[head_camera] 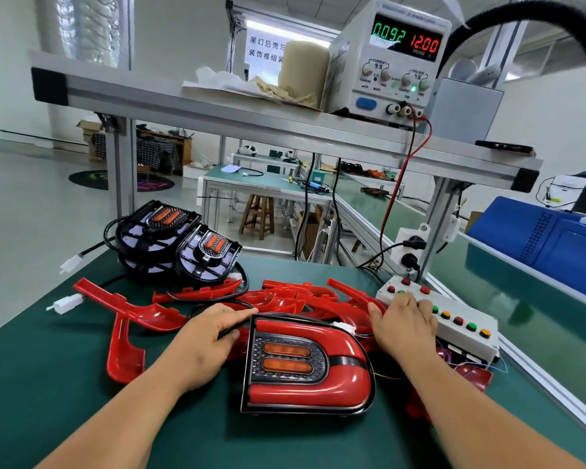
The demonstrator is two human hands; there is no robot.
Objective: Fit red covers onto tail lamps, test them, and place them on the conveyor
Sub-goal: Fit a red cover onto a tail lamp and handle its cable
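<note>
Tail lamp: the D-shaped, black-rimmed tail lamp with a glossy red plastic cover fitted lies face up on the green desk, between the two hands. Two orange oblong lenses sit in its dark honeycomb panel.
Left grip: the left hand lies just beside the lamp's straight left edge, fingers curled round a thin black cable that comes off the lamp's upper left corner.
Right grip: the right hand holds nothing. Its fingers are stretched out, the tips resting on the near end of the white button box, by a green button. Whether they press it cannot be told.
Connector: a small white plug lies at the lamp's upper right corner, between lamp and right hand.
Loose covers: a heap of red plastic covers lies behind the lamp. One more long red cover lies apart, to the left.
Bare lamps: two black uncovered lamps are stacked at the desk's far left, cables and white plugs trailing from them.
Power supply: the white bench power supply on the shelf above shows 0.092 in green and 12.00 in red. A red lead hangs from it.
Conveyor: the green conveyor belt runs along the right, beyond the aluminium rail.
</note>
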